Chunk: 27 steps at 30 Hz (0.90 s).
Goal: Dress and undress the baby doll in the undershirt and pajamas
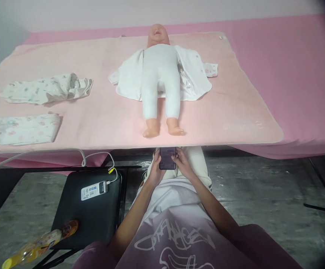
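Note:
Low at the table's front edge, my left hand (pixel 156 170) and my right hand (pixel 182 163) hold a dark phone (pixel 167 158) upright between them, thumbs over its face. Beyond them a baby doll (pixel 158 35) lies on its back on a peach blanket (pixel 95 123), its body in a white suit and its feet bare, toward me. A white jacket (pixel 130 76) is spread open beneath the doll, sleeves out to both sides. Folded patterned clothes (pixel 39 89) and a folded patterned cloth (pixel 25 129) lie on the blanket at the left.
The blanket covers part of a pink-covered table (pixel 299 86). At the lower left a black stool (pixel 95 220) bears a white device (pixel 94 190) with a cable (pixel 95 152). A bottle of yellow drink (pixel 39 244) is beside it. Thin dark table legs (pixel 323 186) show at right.

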Each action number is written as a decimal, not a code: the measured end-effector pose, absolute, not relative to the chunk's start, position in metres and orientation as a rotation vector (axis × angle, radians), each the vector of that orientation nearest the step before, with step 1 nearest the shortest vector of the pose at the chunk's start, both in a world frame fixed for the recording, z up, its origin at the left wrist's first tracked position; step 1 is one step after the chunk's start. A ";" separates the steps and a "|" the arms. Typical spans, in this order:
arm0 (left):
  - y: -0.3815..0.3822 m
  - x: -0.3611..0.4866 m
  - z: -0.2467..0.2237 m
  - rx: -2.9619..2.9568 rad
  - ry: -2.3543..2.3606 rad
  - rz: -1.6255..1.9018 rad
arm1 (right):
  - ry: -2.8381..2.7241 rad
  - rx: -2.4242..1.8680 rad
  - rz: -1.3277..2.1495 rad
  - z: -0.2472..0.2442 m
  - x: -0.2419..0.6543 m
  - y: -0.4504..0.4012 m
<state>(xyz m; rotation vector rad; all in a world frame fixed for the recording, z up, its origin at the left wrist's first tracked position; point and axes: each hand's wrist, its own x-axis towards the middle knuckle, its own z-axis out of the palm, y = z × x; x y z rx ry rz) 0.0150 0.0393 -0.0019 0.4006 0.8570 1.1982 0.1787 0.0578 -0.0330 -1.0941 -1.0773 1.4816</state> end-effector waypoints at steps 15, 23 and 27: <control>0.039 0.011 -0.006 0.394 0.857 1.174 | -1.041 -1.059 1.571 -0.020 0.189 0.057; 0.039 0.010 -0.009 0.430 0.851 1.161 | -1.052 -1.075 1.598 -0.027 0.192 0.057; 0.039 0.010 -0.010 0.438 0.855 1.159 | -1.069 -1.038 1.594 -0.025 0.192 0.058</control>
